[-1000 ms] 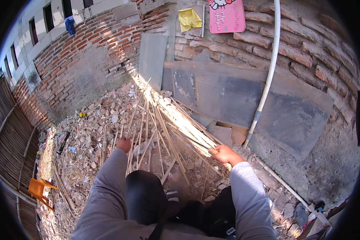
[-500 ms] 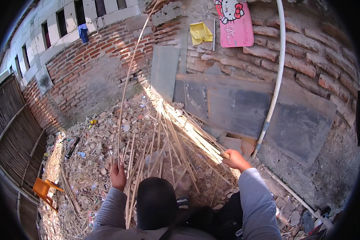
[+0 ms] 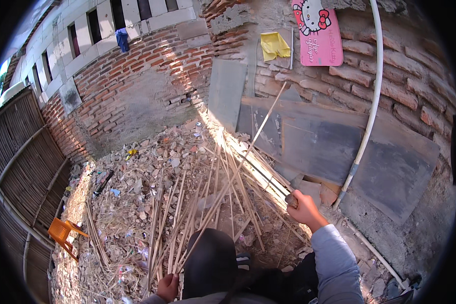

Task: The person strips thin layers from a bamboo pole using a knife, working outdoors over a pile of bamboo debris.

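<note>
Left hand is closed around the lower end of a long bamboo strip; from that grip the strip runs up and to the right, its far tip against the grey board on the brick wall. Half a second ago the same strip stood nearly upright in this hand; it now leans well over, lying across the pile of strips ahead of the grip. Right hand is clenched on a dark handle, seemingly a knife; the blade cannot be made out. A second ago this hand lay open among the strips, so the tool is newly taken up. Judgement: one strip is singled out and brought within reach of the tool hand, ready for working. Orange chair stands well left of the left grip; white pipe rises beyond the right.
</note>
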Motion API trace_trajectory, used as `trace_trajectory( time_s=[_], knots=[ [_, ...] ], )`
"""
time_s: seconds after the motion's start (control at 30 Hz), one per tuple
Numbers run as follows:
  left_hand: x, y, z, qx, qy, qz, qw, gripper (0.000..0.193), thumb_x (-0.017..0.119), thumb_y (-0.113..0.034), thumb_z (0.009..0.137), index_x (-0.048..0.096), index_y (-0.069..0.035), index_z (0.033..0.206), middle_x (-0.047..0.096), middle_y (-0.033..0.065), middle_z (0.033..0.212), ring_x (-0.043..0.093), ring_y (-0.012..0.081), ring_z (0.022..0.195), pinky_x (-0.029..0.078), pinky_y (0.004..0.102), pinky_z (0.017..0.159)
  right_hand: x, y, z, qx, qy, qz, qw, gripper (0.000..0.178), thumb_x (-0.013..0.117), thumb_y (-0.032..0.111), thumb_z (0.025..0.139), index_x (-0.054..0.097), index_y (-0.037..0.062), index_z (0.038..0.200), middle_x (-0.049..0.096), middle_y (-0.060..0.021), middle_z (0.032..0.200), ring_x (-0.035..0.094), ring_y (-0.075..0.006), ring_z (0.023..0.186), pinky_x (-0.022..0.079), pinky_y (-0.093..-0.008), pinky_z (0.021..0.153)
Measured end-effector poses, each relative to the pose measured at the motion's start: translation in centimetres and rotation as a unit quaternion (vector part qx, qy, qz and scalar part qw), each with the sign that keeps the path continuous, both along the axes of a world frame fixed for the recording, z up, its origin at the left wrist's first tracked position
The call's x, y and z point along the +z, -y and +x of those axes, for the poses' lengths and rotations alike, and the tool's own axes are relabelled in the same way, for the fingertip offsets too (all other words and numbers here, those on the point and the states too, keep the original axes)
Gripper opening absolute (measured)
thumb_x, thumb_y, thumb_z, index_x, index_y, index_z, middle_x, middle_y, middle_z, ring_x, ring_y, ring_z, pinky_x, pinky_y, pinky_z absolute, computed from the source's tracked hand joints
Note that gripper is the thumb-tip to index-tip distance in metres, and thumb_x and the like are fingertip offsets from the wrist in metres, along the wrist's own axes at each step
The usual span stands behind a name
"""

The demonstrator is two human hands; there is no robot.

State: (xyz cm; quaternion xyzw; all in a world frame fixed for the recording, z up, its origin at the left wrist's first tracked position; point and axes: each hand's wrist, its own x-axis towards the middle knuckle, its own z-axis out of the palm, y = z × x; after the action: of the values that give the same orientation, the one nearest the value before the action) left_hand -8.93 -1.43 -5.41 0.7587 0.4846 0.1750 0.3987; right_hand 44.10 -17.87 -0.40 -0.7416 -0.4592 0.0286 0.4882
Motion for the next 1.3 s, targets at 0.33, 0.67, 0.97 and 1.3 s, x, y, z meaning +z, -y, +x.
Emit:
trace_trajectory(
  time_s=[0.33, 0.67, 0.97, 1.3],
  knots=[
    [-0.8, -0.8, -2.8, -0.085, -0.143, 0.006, 0.986, 0.05, 0.049, -0.046, 0.104, 0.07, -0.001, 0.11, 0.071, 0.0167, 0.084, 0.07, 0.0284, 0.08, 0.053, 0.0433, 0.075, 1.1, -1.6, -3.9, 0.124, 0.167, -0.185, 0.961, 0.026, 0.07, 0.029, 0.076, 0.065, 0.0152, 0.098, 0.069, -0.0131, 0.08, 0.068, -0.0377, 0.076, 0.053, -0.0495, 0.067],
    [3.0, 0.3, -0.3, -0.098, -0.218, 0.093, 0.966, 0.032, 0.061, -0.036, 0.098, 0.07, -0.007, 0.105, 0.069, 0.0208, 0.082, 0.069, 0.0401, 0.078, 0.054, 0.0497, 0.068, 1.0, -2.5, -5.7, 0.168, 0.195, -0.224, 0.94, 0.025, 0.067, 0.033, 0.083, 0.063, 0.0172, 0.101, 0.07, -0.0129, 0.083, 0.069, -0.0377, 0.081, 0.053, -0.051, 0.071],
    [5.0, 1.3, 2.2, -0.098, -0.06, 0.108, 0.988, 0.031, 0.055, -0.032, 0.103, 0.067, -0.004, 0.103, 0.068, 0.0284, 0.096, 0.065, 0.0477, 0.091, 0.049, 0.0561, 0.077, 0.1, -3.4, -6.5, 0.221, 0.216, -0.207, 0.928, 0.023, 0.069, 0.03, 0.08, 0.061, 0.018, 0.098, 0.067, -0.0111, 0.078, 0.068, -0.0371, 0.078, 0.053, -0.0506, 0.067],
    [3.4, 0.5, 1.9, -0.118, -0.136, 0.15, 0.972, 0.03, 0.053, -0.032, 0.103, 0.065, -0.006, 0.098, 0.066, 0.0269, 0.083, 0.064, 0.0496, 0.078, 0.048, 0.0575, 0.067, -0.1, -4.1, -7.8, 0.216, 0.194, -0.267, 0.919, 0.021, 0.069, 0.029, 0.081, 0.063, 0.0164, 0.097, 0.068, -0.0111, 0.081, 0.068, -0.038, 0.081, 0.052, -0.052, 0.07]
  ],
)
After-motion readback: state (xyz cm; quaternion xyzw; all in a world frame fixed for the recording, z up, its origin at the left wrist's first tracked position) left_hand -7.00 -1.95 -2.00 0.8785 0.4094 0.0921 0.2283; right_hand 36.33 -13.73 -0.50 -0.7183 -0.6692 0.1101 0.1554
